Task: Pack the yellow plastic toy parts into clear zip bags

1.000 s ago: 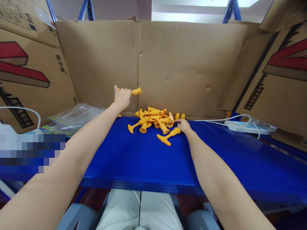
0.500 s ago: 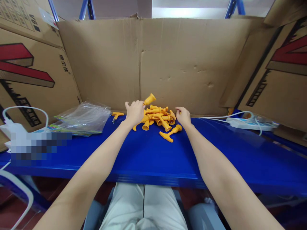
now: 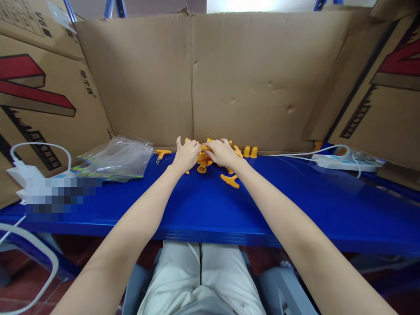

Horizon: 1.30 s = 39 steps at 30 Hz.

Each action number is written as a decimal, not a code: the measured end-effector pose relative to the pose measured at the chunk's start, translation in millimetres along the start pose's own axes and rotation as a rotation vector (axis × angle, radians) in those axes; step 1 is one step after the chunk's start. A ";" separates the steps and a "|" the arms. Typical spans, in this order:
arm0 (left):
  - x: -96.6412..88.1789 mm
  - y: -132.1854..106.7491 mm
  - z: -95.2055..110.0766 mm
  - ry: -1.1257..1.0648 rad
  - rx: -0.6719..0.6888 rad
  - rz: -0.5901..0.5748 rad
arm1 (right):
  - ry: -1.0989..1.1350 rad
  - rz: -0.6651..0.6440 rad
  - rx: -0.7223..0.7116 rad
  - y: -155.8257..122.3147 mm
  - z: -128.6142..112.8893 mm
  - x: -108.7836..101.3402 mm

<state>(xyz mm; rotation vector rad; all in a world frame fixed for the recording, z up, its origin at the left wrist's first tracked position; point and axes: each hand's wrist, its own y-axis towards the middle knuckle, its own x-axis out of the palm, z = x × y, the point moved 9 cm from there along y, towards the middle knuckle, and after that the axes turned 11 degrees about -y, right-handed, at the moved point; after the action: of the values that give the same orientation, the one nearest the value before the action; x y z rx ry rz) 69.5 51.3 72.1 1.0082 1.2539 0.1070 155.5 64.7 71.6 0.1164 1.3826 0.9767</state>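
Note:
A heap of orange plastic pieces (image 3: 202, 166) lies at the back of the blue table (image 3: 288, 205), against the cardboard wall. Both my hands rest on the heap and meet over one orange piece (image 3: 205, 147). My left hand (image 3: 184, 154) has its fingers curled round that piece with the thumb raised. My right hand (image 3: 222, 152) reaches in from the right, fingers bent and pinching the same piece. Most of the heap is hidden under the hands. A T-shaped orange piece (image 3: 230, 180) lies just in front of my right wrist.
Another orange T-piece (image 3: 162, 153) lies left of my left hand, and two small orange caps (image 3: 250, 152) stand to the right. Clear plastic bags (image 3: 114, 159) lie at the left, a white power strip (image 3: 341, 162) with cables at the right. Cardboard panels (image 3: 229, 74) enclose the table.
My left hand came down from the cardboard wall with an orange piece onto the heap. My right hand moved left across the heap to meet it.

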 end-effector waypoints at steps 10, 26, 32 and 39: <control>0.6 -1.9 -2.5 -0.064 0.050 0.029 | -0.041 -0.077 0.013 1.0 2.7 10.2; 8.2 -0.3 -7.0 -0.188 0.000 -0.040 | -0.067 0.006 -0.077 -5.1 -5.7 1.0; 7.5 -0.6 -5.2 -0.179 -0.012 -0.047 | -0.074 -0.033 -0.082 -2.9 -7.4 3.8; 7.8 1.4 -9.7 -0.224 -0.062 -0.035 | -0.167 0.081 -0.076 -4.8 -2.2 -3.4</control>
<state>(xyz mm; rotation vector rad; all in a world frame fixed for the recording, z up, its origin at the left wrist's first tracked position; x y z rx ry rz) 65.0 62.1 67.6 0.9176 1.0566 0.0058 156.5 58.6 70.8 0.1945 1.1938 1.0618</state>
